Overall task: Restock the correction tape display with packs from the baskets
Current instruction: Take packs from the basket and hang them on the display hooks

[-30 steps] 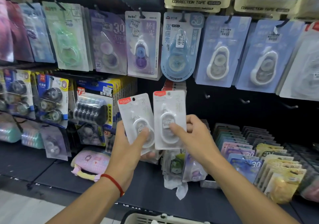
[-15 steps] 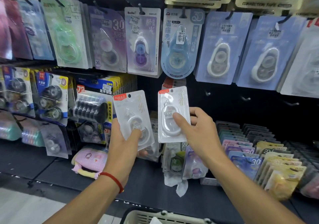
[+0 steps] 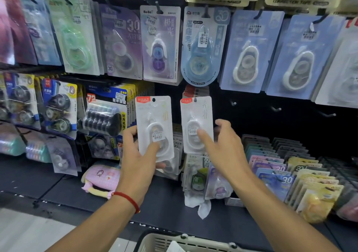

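My left hand [image 3: 135, 160] grips a white correction tape pack [image 3: 153, 114] by its lower half and holds it upright in front of the display. My right hand [image 3: 226, 151] has its thumb on the front of a second, matching white pack [image 3: 197, 114], with the fingers behind its right edge. This pack's hang hole sits right under a stack of red-topped packs [image 3: 193, 91] on the dark pegboard. I cannot tell whether it hangs on a hook. A beige basket [image 3: 155, 240] shows at the bottom edge.
Rows of hanging correction tape packs fill the board above and to the left. Bare hooks [image 3: 277, 108] stick out to the right of my right hand. Standing packs [image 3: 275, 182] fill trays on the dark shelf at right; a pink pouch [image 3: 100, 178] lies at left.
My right hand carried its pack up and to the right, away from the left pack, toward the board. My left hand rose slightly with its pack. The fingers of my right hand have spread.
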